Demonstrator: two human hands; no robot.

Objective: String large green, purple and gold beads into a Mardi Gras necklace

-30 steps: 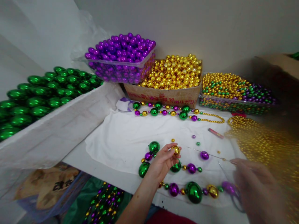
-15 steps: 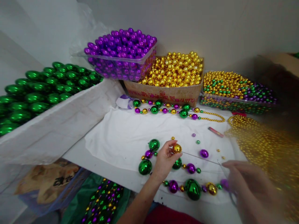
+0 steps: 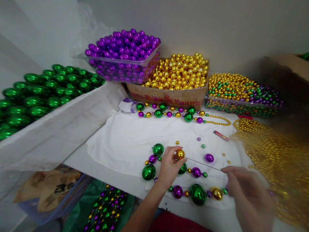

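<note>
My left hand [image 3: 170, 167] pinches a gold bead [image 3: 180, 154] between thumb and fingers above a white cloth [image 3: 127, 141]. A thin needle [image 3: 204, 163] runs from that bead to my right hand [image 3: 246, 193], whose blurred fingers are closed on its far end. Below both hands lies a partly strung strand of green, purple and gold beads [image 3: 198, 194], with a big green bead [image 3: 148, 172] at its left end. A loose purple bead [image 3: 209, 158] and several tiny beads lie on the cloth near the needle.
At the back stand a clear tub of purple beads [image 3: 123, 56], a cardboard box of gold beads [image 3: 178, 72] and a tray of small mixed beads [image 3: 241, 91]. Green oval beads [image 3: 43, 93] fill a white box on the left. A finished strand [image 3: 173, 113] and gold bead strings [image 3: 272, 151] lie nearby.
My right hand has moved left and up toward the gold bead, and the needle's tip now sits at the bead. My left hand has stayed almost still, holding the bead.
</note>
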